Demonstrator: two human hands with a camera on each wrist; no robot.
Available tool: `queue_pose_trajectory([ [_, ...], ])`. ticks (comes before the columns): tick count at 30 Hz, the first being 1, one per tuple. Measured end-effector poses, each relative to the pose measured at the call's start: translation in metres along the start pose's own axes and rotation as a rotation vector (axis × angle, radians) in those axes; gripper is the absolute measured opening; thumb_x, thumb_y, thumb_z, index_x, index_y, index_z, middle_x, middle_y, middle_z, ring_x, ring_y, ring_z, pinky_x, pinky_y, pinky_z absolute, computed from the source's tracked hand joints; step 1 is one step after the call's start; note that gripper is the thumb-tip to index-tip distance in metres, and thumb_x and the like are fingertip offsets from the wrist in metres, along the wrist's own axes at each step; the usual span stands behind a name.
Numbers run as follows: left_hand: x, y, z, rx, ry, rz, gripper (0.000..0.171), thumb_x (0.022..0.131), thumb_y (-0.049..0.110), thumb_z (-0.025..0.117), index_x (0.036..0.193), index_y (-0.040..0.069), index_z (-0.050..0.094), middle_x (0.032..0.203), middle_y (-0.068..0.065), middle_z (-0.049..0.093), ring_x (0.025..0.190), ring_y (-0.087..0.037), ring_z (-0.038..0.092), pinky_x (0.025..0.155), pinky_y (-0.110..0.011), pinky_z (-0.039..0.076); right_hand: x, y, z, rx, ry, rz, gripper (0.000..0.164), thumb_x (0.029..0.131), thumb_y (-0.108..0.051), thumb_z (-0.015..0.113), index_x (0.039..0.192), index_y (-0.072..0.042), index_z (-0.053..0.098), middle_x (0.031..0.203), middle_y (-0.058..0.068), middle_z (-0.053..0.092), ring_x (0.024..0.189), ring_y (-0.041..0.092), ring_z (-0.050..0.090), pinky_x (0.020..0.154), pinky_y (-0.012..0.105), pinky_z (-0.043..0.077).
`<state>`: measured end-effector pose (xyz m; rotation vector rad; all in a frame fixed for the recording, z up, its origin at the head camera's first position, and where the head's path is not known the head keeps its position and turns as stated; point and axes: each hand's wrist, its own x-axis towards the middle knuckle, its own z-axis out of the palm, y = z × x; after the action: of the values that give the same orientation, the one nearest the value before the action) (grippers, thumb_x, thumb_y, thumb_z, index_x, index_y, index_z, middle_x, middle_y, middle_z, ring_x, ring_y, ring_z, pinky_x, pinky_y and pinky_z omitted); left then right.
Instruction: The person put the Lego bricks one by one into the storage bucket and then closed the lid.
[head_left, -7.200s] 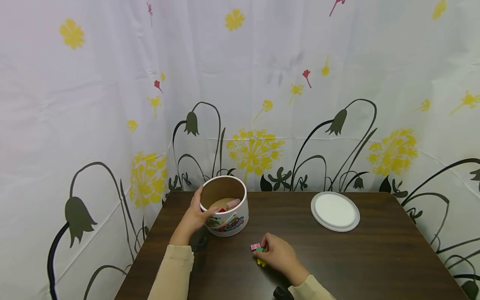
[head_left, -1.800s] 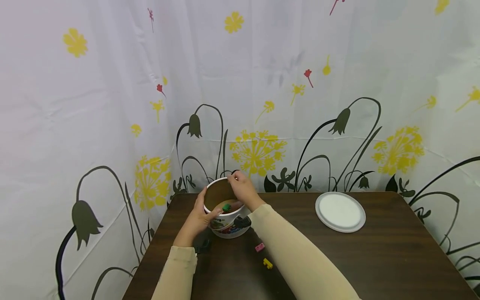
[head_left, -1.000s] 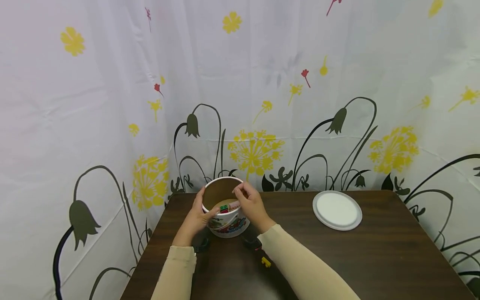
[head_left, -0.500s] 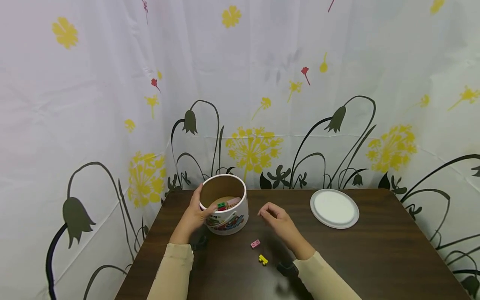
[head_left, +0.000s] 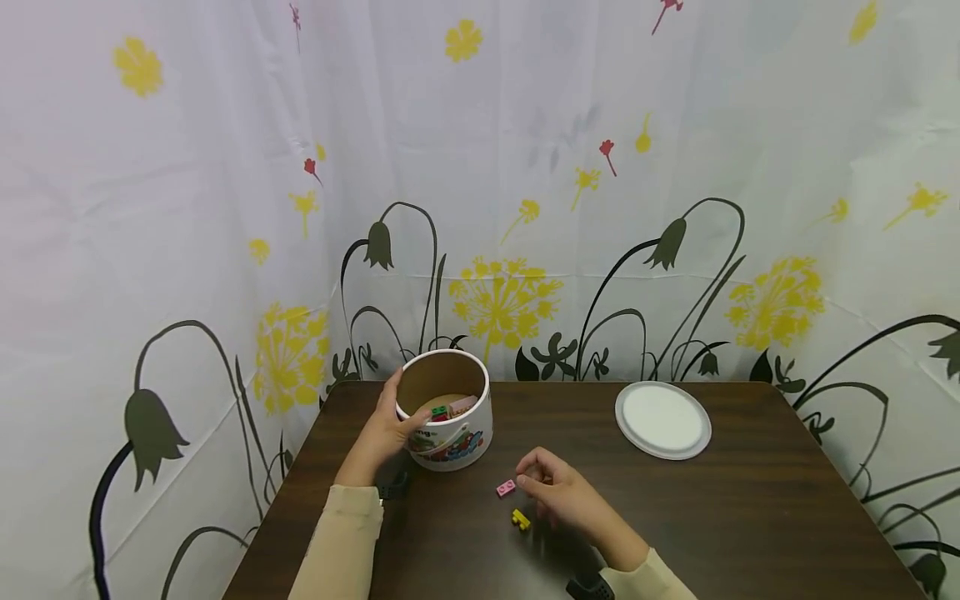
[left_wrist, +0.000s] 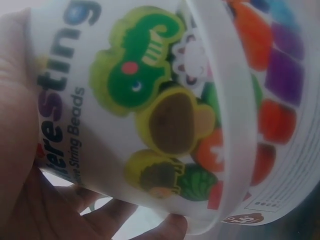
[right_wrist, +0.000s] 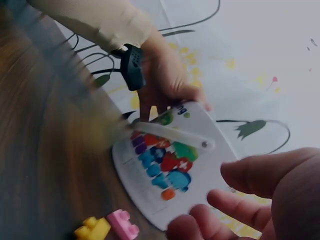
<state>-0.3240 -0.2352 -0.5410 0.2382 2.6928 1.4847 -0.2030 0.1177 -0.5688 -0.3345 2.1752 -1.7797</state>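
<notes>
My left hand [head_left: 386, 429] grips the side of a white printed bucket [head_left: 453, 446], thumb over the near rim and fingers round the outer wall. Inside the bucket sit a green and red block piece [head_left: 439, 413] and a pale pink piece [head_left: 462, 406]. My right hand [head_left: 562, 496] hovers over the table with fingers loosely bent and nothing between them. Just left of its fingertips lies a pink toy brick [head_left: 506, 488]. A yellow toy brick [head_left: 521, 520] lies nearer to me; both bricks also show low in the right wrist view.
A round white lid [head_left: 663, 420] lies at the back right of the dark wooden table [head_left: 720, 508]. Behind the table's far edge hangs a flowered curtain [head_left: 660, 150]. The bucket's white handle [left_wrist: 230, 100] hangs down across its front.
Earlier my right hand took the green piece from beside the pink brick and released it into the bucket. Since then it has come back down towards the bricks. My left hand stays on the bucket.
</notes>
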Motion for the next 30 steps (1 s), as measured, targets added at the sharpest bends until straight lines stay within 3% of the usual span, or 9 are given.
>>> queue_pose_trajectory([
  [8,0.003,-0.002,0.004,-0.016,-0.003,0.009,0.11,0.098,0.037,0.078,0.177,0.018,0.003,0.18,-0.025,0.012,0.158,-0.055,0.03,0.129,-0.071,0.028,-0.007,0.043,0.009,0.021,0.076,0.051,0.035,0.105,-0.032,0.074,0.129,-0.01,0.062,0.086,0.004,0.059,0.057,0.017,0.055,0.042,0.028,0.045],
  [15,0.002,0.001,0.003,-0.012,0.005,0.004,0.11,0.099,0.036,0.078,0.177,0.019,0.002,0.18,-0.024,0.011,0.158,-0.054,0.03,0.128,-0.071,0.028,-0.005,0.056,0.0,0.003,-0.003,0.018,0.043,0.098,-0.029,0.083,0.132,-0.011,0.062,0.093,0.006,0.057,0.054,0.015,0.053,0.041,0.028,0.045],
  [21,0.001,0.003,0.0,-0.004,-0.005,0.02,0.11,0.099,0.038,0.077,0.176,0.017,0.001,0.181,-0.024,0.009,0.159,-0.053,0.029,0.129,-0.07,0.027,-0.003,0.06,0.0,-0.142,-0.061,-0.044,0.046,0.091,-0.03,0.091,0.13,-0.019,0.071,0.099,0.008,0.056,0.049,0.01,0.05,0.041,0.025,0.047],
  [25,0.0,0.005,-0.001,-0.016,0.001,0.014,0.112,0.098,0.037,0.079,0.176,0.019,0.002,0.18,-0.023,0.01,0.158,-0.053,0.03,0.129,-0.071,0.027,-0.002,0.058,0.003,-0.247,-0.063,-0.107,0.043,0.088,-0.03,0.093,0.127,-0.023,0.075,0.098,0.007,0.058,0.058,0.007,0.051,0.045,0.024,0.047],
  [30,-0.003,0.004,-0.001,-0.014,0.004,0.013,0.111,0.098,0.036,0.079,0.176,0.017,0.002,0.18,-0.024,0.011,0.158,-0.054,0.031,0.128,-0.072,0.028,-0.002,0.055,0.006,-0.382,-0.044,-0.171,0.038,0.087,-0.03,0.094,0.121,-0.025,0.078,0.094,0.001,0.062,0.074,0.004,0.053,0.062,0.023,0.046],
])
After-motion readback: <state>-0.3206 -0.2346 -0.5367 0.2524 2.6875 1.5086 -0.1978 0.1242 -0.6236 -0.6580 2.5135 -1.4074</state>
